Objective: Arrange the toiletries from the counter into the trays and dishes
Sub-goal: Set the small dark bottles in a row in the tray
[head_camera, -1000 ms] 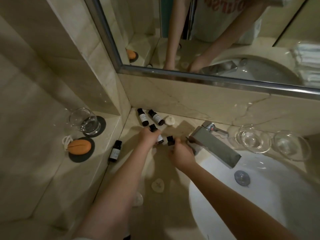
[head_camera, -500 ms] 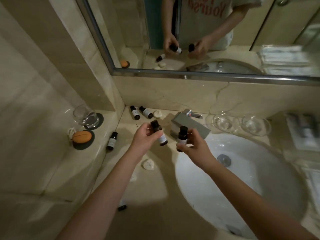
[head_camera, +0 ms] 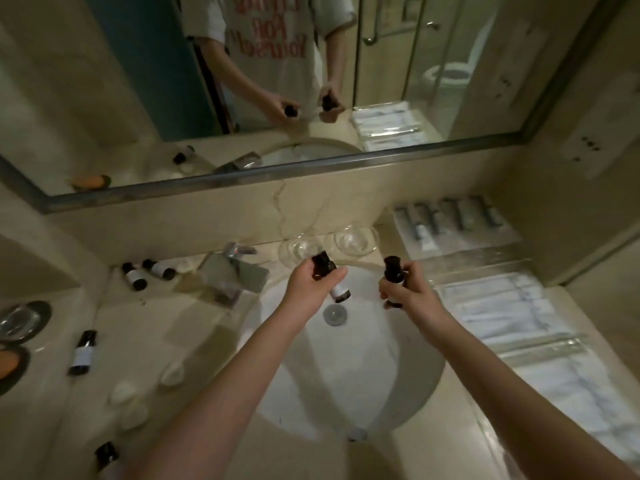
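Observation:
My left hand (head_camera: 310, 284) grips a small dark bottle with a white label (head_camera: 329, 277), tilted above the white sink (head_camera: 346, 375). My right hand (head_camera: 407, 289) holds a second dark bottle (head_camera: 394, 271) upright, a little to the right. Both are just in front of two clear glass dishes (head_camera: 299, 249) (head_camera: 356, 239) behind the basin. Two more dark bottles (head_camera: 133, 276) (head_camera: 159, 269) lie left of the faucet (head_camera: 235, 271). Another bottle (head_camera: 83, 352) lies on the left counter, and one (head_camera: 107, 455) shows at the bottom edge. Small pale soaps (head_camera: 171, 372) (head_camera: 123, 391) rest on the counter.
A tray with tubes on a white towel (head_camera: 450, 223) sits at the back right, with folded white towels (head_camera: 502, 306) in front of it. At the far left are a glass on a dark coaster (head_camera: 20, 320) and an orange soap on a dark dish (head_camera: 7, 365). The mirror (head_camera: 277, 81) spans the wall.
Both hands lifted a bottle each from beside the faucet and carried them right, from the counter to above the sink near the glass dishes. The view swung right.

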`<state>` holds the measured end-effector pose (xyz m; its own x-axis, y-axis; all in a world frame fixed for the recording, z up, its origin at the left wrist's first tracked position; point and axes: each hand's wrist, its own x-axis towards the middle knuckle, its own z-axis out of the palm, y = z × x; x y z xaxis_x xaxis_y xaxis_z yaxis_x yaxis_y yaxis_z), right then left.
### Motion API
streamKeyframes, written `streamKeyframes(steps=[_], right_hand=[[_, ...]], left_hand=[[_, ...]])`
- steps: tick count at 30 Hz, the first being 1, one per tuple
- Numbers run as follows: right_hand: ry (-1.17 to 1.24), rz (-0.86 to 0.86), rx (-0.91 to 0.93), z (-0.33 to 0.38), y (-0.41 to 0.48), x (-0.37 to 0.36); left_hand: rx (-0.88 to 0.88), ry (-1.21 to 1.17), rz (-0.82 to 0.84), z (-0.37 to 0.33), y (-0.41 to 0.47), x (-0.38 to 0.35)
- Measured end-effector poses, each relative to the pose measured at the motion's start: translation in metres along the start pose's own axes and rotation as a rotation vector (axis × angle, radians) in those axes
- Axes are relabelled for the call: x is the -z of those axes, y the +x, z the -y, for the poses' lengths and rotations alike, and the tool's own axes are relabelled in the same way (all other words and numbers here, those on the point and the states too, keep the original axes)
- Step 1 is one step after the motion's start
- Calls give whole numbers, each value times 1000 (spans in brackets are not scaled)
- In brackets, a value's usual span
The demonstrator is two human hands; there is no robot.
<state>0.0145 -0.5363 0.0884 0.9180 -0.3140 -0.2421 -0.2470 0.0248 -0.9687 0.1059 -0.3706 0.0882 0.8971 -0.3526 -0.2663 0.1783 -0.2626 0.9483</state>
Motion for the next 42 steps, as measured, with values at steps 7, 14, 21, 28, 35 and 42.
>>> streamKeyframes(steps=[7,14,21,28,35,42], right_hand=[[126,-47,-14,-5,25,108],[67,-145,-30,-25,67,175],[-314,-99,60,-43,104,194],[-449,-30,147,-55,119,192],[-403,-81,152,-66,119,193],[-455,-116,153,-66,117,194]], left_hand=[[105,-48,61,-22,46,-95],[246,-227,129,-25,76,-150],[83,94,32,-15,106,-171],[-187,447,8,-11,114,-200],[-227,520,17,13,113,-213],[-174,512,47,21,110,-212]])
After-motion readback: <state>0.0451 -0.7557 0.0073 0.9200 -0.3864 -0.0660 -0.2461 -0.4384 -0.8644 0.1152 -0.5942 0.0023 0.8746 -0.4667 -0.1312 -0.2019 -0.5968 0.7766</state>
